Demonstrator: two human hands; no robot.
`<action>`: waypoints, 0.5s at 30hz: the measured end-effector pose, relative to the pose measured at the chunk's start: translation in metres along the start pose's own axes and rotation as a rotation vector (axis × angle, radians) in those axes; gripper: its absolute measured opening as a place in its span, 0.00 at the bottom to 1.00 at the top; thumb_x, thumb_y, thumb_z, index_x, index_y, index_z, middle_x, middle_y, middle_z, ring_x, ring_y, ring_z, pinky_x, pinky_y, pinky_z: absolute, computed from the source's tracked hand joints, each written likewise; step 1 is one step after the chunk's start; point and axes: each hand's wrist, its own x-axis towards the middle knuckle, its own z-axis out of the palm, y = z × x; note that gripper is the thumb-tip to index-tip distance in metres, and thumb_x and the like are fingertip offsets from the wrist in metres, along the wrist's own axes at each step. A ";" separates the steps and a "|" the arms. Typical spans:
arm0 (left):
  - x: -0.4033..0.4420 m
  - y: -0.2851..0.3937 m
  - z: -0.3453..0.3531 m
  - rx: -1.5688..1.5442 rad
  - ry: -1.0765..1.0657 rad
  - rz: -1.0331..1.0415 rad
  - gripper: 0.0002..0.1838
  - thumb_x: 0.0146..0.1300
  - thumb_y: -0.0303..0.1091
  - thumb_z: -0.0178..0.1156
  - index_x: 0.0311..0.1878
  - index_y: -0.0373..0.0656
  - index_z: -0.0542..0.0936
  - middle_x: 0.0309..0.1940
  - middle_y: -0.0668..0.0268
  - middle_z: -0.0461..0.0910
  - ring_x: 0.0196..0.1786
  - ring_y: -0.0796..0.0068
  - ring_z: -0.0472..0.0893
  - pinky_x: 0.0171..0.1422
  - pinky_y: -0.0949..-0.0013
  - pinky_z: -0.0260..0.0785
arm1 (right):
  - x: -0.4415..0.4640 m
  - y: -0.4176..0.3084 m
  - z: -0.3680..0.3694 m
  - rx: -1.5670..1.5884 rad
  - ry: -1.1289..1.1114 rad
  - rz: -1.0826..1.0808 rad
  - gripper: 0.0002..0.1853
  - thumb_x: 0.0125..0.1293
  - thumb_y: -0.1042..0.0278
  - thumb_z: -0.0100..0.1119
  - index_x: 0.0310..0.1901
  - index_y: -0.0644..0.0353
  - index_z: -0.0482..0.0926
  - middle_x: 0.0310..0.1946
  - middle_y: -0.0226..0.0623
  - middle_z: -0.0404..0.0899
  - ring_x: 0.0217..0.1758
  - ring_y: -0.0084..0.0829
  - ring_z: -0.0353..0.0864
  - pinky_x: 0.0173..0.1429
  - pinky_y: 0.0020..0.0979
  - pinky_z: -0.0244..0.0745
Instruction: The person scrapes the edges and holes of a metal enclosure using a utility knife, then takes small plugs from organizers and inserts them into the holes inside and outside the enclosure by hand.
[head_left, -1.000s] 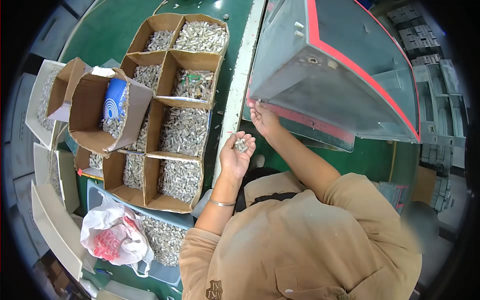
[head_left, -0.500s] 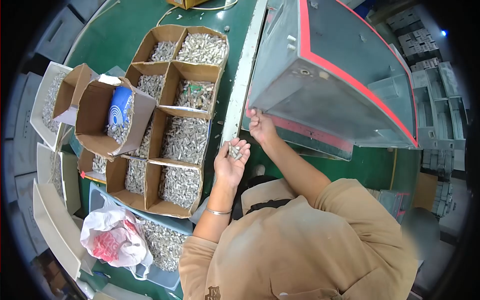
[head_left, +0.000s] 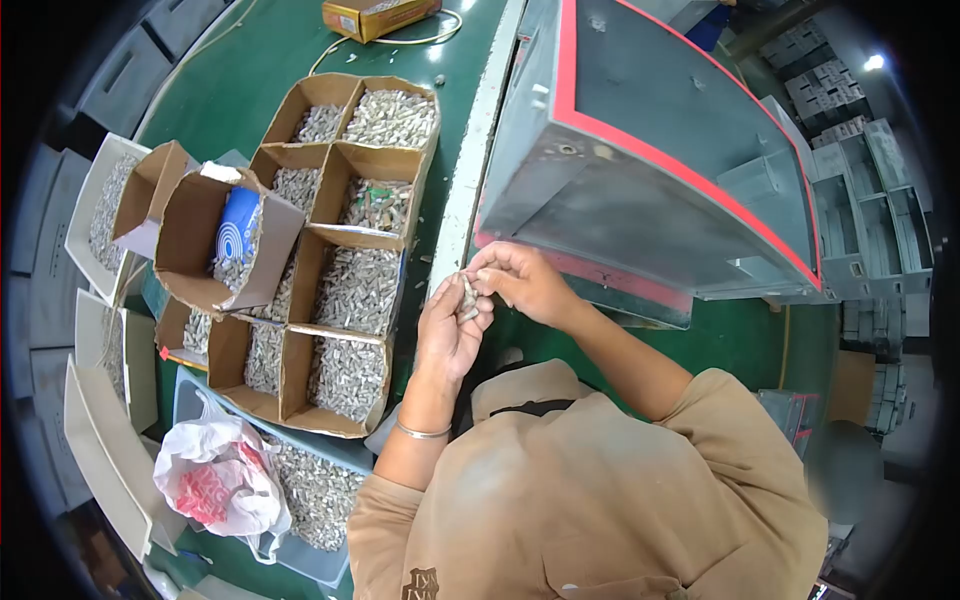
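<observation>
My left hand (head_left: 448,335) is palm up, its fingers curled round a few small grey-white cylinders (head_left: 467,300). Touching them is my right hand (head_left: 528,284), with thumb and forefinger pinched at the left fingertips; what lies in that pinch is too small to make out. Both hands are between a divided cardboard box (head_left: 397,330) and a grey machine housing (head_left: 640,220) edged in pink-red. The box's compartments hold many similar cylinders (head_left: 358,290). Two pale pieces (head_left: 540,92) stick out from the housing's left face.
An open carton (head_left: 270,240) with a blue packet rests on the divided box. Nearer me are a blue-grey tub (head_left: 330,568) of cylinders and a white plastic bag (head_left: 225,480). A yellow-brown box (head_left: 380,18) and a cable are on the green tabletop (head_left: 270,45).
My right hand has come away from the lower edge of the housing, down and left to my left hand. The left fingers have curled more over the cylinders. The view has shifted slightly.
</observation>
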 end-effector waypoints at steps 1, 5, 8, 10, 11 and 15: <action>-0.002 -0.001 0.005 0.021 -0.017 0.011 0.11 0.64 0.35 0.42 0.38 0.38 0.69 0.27 0.61 0.74 0.23 0.76 0.72 0.25 0.78 0.64 | -0.002 -0.001 -0.002 -0.079 0.003 -0.016 0.08 0.60 0.70 0.48 0.39 0.63 0.72 0.24 0.26 0.72 0.24 0.12 0.66 0.27 0.16 0.62; -0.005 -0.010 0.006 0.093 0.034 -0.041 0.09 0.62 0.38 0.48 0.33 0.42 0.69 0.22 0.67 0.71 0.15 0.84 0.64 0.17 0.83 0.56 | -0.014 -0.018 -0.001 -0.397 -0.023 0.010 0.12 0.57 0.69 0.51 0.43 0.62 0.73 0.22 0.25 0.70 0.24 0.14 0.65 0.28 0.18 0.61; -0.008 -0.013 0.011 0.090 0.009 -0.028 0.10 0.59 0.39 0.53 0.31 0.43 0.69 0.18 0.71 0.69 0.13 0.86 0.63 0.15 0.84 0.54 | -0.021 -0.029 -0.006 -0.548 -0.035 0.014 0.15 0.55 0.68 0.54 0.44 0.61 0.73 0.21 0.26 0.71 0.23 0.14 0.66 0.28 0.19 0.61; -0.010 -0.012 0.018 0.106 -0.038 -0.022 0.10 0.58 0.39 0.54 0.30 0.43 0.69 0.17 0.71 0.69 0.12 0.86 0.63 0.14 0.85 0.53 | -0.023 -0.034 -0.008 -0.484 -0.007 0.007 0.16 0.53 0.67 0.56 0.44 0.61 0.73 0.21 0.27 0.71 0.23 0.15 0.66 0.28 0.19 0.61; -0.011 -0.009 0.023 0.123 -0.058 -0.024 0.11 0.57 0.40 0.55 0.29 0.43 0.69 0.16 0.72 0.69 0.12 0.86 0.63 0.13 0.85 0.52 | -0.024 -0.038 -0.010 -0.461 -0.024 -0.010 0.15 0.53 0.67 0.56 0.43 0.61 0.74 0.21 0.28 0.71 0.23 0.15 0.66 0.28 0.20 0.62; -0.015 0.001 0.035 0.285 -0.116 -0.106 0.13 0.55 0.41 0.57 0.27 0.43 0.69 0.15 0.72 0.69 0.11 0.87 0.62 0.12 0.86 0.50 | -0.028 -0.051 -0.019 -0.520 -0.089 -0.104 0.12 0.53 0.68 0.56 0.38 0.63 0.74 0.21 0.29 0.72 0.24 0.16 0.67 0.29 0.22 0.63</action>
